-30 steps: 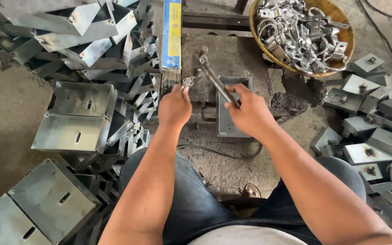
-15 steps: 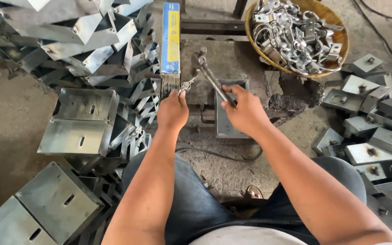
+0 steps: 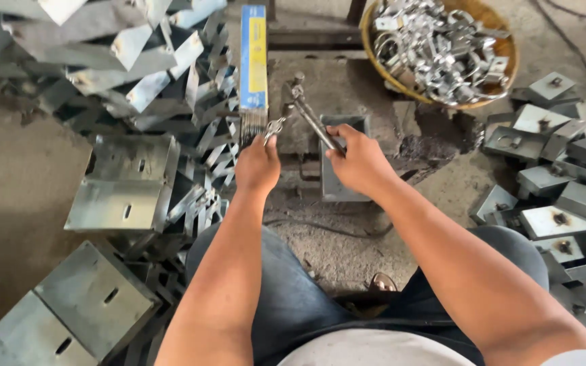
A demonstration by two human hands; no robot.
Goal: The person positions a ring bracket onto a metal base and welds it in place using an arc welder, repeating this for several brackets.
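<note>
My left hand [image 3: 258, 165] is closed around a small shiny metal clamp piece [image 3: 275, 126], holding it against the jaws of a long-handled metal tool [image 3: 304, 108]. My right hand [image 3: 359, 160] grips the tool's handle, which slants up to the left over a grey metal block [image 3: 337, 184] on the dirty work surface. A blue and yellow box of welding rods [image 3: 254, 64] lies just left of the tool, its rod ends showing at the near end.
A round basket [image 3: 503, 57] full of shiny metal clamps sits at the far right. Folded galvanised steel brackets [image 3: 127, 179] are heaped on the left. Flat grey plates with welded studs [image 3: 551, 220] are piled on the right. My knees are below.
Both hands have stayed on the clamp piece and the tool handle. The view has shifted slightly; the hands sit a little lower in the picture.
</note>
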